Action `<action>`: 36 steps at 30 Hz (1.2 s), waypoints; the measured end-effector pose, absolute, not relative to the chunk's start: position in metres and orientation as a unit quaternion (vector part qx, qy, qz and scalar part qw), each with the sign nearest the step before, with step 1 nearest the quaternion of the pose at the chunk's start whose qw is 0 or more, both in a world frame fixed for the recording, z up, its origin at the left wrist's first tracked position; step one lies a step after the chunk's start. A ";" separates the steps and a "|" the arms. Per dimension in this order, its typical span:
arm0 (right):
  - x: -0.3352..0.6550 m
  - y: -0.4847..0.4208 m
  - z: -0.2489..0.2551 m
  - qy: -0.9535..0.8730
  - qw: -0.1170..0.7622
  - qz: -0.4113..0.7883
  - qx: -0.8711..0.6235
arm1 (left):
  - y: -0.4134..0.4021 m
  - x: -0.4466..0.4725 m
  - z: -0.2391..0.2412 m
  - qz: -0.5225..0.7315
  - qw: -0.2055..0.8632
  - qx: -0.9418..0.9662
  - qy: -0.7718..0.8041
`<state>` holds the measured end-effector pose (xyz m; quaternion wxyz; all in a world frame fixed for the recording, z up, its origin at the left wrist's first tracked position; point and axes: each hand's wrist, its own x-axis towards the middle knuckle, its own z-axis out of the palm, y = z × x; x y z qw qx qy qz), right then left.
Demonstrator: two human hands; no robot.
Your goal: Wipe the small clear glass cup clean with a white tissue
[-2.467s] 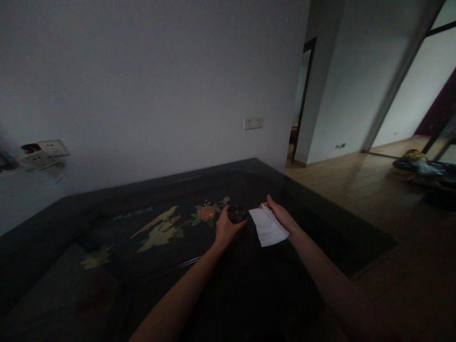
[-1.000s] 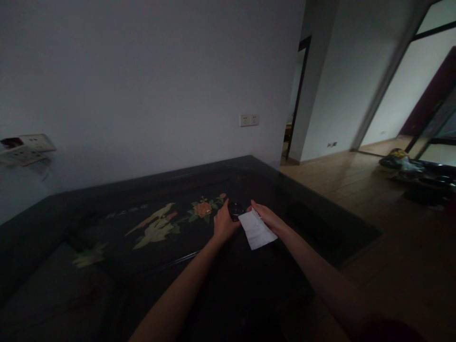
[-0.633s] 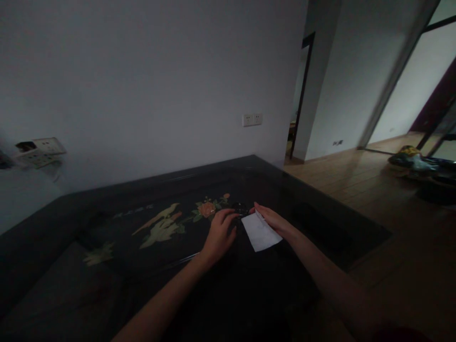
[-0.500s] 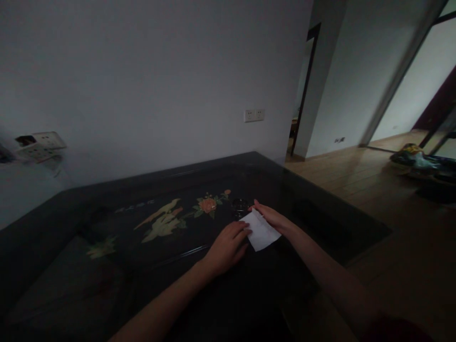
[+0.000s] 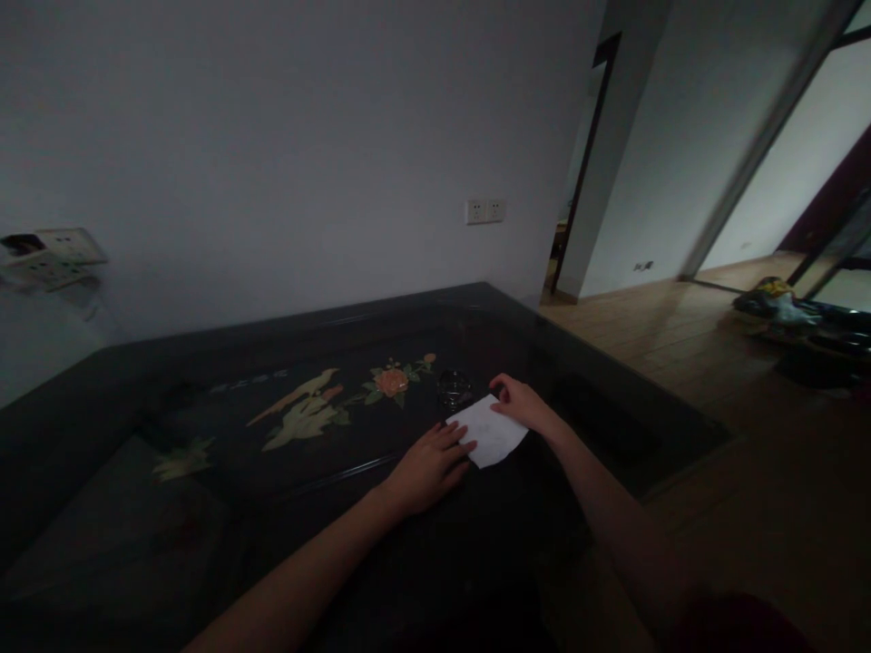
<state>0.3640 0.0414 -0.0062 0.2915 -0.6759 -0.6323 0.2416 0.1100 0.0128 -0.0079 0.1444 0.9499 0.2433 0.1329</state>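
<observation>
Since the earlier frames my left hand has let go of the small dark glass dish and drawn back toward me; it now lies flat, fingers loosely spread, on the dark lacquered table, fingertips touching the near left edge of the white paper sheet. I note the sheet lies on the table, just in front of the dish, slightly overlapping its near side. My right hand rests on the sheet's far right corner, fingers curled and pressing down; I cannot tell whether it pinches the edge. An inlaid bird-and-flower motif sits left of the dish. A wall socket shows on the grey wall behind.
</observation>
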 end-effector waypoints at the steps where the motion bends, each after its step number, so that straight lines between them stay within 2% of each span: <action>1: 0.364 0.042 -0.008 -0.632 0.286 0.226 -0.684 | 0.013 0.110 -0.008 0.131 0.142 0.950 0.247; 6: 0.361 0.038 -0.010 -0.650 0.240 0.157 -0.704 | 0.013 0.110 -0.009 0.152 0.129 0.949 0.246; 12: 0.347 0.023 0.004 -0.668 0.222 0.099 -0.703 | 0.009 0.107 -0.004 0.155 0.138 0.963 0.174; 17: 0.340 -0.001 0.013 -0.773 0.242 -0.006 -0.586 | 0.008 0.112 0.004 0.174 0.168 0.954 0.178; 23: 0.353 -0.008 -0.008 -0.810 0.221 0.055 -0.541 | 0.007 0.155 0.006 0.183 0.165 0.912 0.328; 29: 0.361 -0.009 -0.026 -0.818 0.157 0.085 -0.547 | -0.001 0.171 -0.017 0.119 0.112 0.917 0.365; 36: 0.364 -0.013 -0.023 -0.820 0.101 0.090 -0.556 | 0.001 0.164 -0.027 0.119 0.111 0.908 0.385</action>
